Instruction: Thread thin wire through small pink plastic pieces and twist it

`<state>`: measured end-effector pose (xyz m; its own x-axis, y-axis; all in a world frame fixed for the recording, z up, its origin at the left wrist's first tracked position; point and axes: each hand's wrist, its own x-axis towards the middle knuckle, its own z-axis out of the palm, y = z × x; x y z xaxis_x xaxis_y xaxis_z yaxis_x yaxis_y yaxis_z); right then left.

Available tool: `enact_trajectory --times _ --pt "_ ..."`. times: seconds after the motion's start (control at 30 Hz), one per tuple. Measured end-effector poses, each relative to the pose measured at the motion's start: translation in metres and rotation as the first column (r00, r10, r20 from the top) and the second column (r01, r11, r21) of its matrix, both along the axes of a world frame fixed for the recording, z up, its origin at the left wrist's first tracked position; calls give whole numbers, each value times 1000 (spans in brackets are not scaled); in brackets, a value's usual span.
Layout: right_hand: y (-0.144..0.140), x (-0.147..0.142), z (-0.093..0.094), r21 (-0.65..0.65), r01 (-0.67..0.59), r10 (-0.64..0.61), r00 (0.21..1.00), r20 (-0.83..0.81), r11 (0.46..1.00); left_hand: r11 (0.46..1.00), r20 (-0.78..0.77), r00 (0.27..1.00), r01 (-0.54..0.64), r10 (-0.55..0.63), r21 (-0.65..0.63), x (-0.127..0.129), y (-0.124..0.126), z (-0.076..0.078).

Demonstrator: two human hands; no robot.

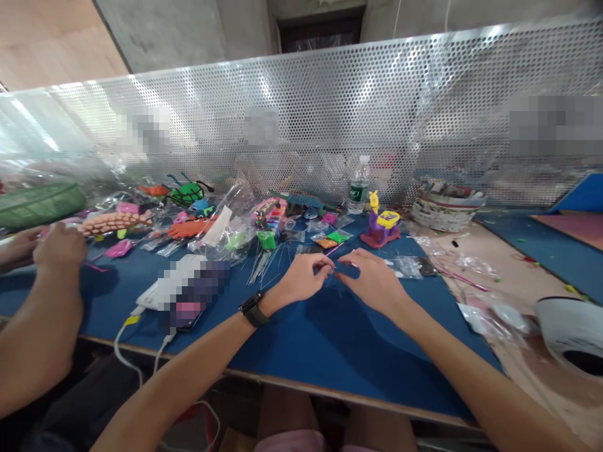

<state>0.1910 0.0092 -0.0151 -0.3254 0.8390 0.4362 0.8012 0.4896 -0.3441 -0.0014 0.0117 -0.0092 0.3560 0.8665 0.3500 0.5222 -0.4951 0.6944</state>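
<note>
My left hand [308, 276], with a dark watch [254, 309] on its wrist, is raised over the blue table mat [301, 342]. Its thumb and fingertips are pinched together; anything between them is too small to make out. Close by on the right, my right hand [370, 279] has its thumb and index finger curved and apart, with nothing clearly visible between them. Just beyond the fingertips lie a pink stick [335, 247] and small packets of green clay [338, 236] and orange clay [325, 243]. A purple and yellow clay figure [380, 223] stands behind my right hand.
Thin wires [264, 267], a white power bank [172, 282] and a cabled phone [195, 301] lie left. Clay animals and plastic bags line the perforated metal screen [306, 113], near a water bottle [358, 185]. A co-worker's hands [59, 248] work at far left. A white container [572, 333] is right.
</note>
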Motion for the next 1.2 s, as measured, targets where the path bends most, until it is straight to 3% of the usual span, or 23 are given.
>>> enact_trajectory --times 0.2,0.33,0.4,0.47,0.57,0.7,0.8,0.93,1.07,1.2 --pt "1 3 4 19 53 -56 944 325 998 994 95 994 69 -60 -90 1 -2 -1" --pt "-1 -6 7 17 174 -166 898 407 985 981 164 982 114 -88 -157 3 -2 -5" --pt "-1 -9 6 -38 187 -156 902 403 982 975 186 979 115 -79 -192 4 -2 -5" --pt "-1 -9 4 -122 127 -81 943 324 984 970 192 979 110 -68 -215 4 -3 -5" --pt "1 -5 1 -236 -75 90 994 57 969 970 184 982 91 -50 -225 3 -2 -4" --pt "8 0 -2 -291 -349 253 913 -320 891 976 184 983 63 -24 -209 -1 1 -4" --pt "12 2 -5 -292 -386 255 880 -400 875 978 179 984 58 -21 -201 -2 3 -5" --pt "11 2 -4 -232 -316 229 913 -338 920 967 188 982 62 -14 -249 -2 3 -6" --pt "8 3 -3 -88 -281 262 948 -179 956 942 237 971 85 -6 -324 -1 3 -7" --pt "9 7 -4 115 -382 369 921 123 917 902 338 941 124 26 -414 1 6 -11"
